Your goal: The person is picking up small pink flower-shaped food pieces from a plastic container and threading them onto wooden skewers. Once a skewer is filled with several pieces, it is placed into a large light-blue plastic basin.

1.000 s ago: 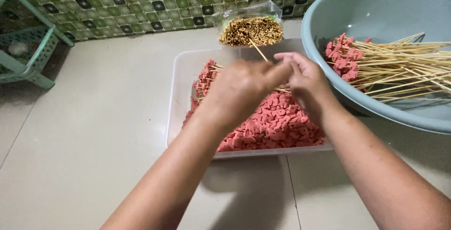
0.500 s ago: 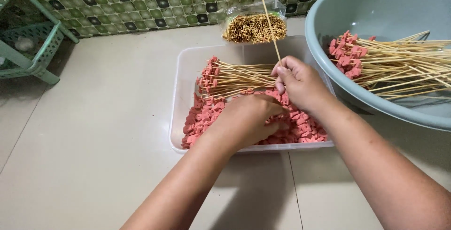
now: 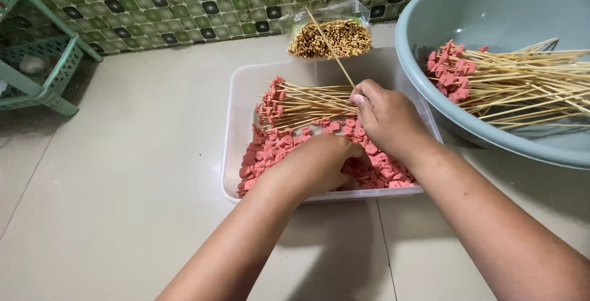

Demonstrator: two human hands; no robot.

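A clear plastic tray (image 3: pixel 236 123) on the tiled floor holds many small pink sausage pieces (image 3: pixel 270 150) and a bundle of loaded bamboo skewers (image 3: pixel 301 101). My right hand (image 3: pixel 387 117) pinches a single bare bamboo skewer (image 3: pixel 329 46) that points up and away over the tray. My left hand (image 3: pixel 319 163) reaches down among the pink pieces at the tray's near side, fingers curled and hidden, so what they hold cannot be told.
A large grey-blue basin (image 3: pixel 491 12) at right holds several finished skewers (image 3: pixel 510 77). A clear bag of bare skewers (image 3: pixel 329 37) lies behind the tray against a green tiled wall. A green plastic rack (image 3: pixel 37 67) stands at far left.
My left hand has dropped from the skewer tip down into the pink pieces. My right hand stays over the tray with the skewer raised.
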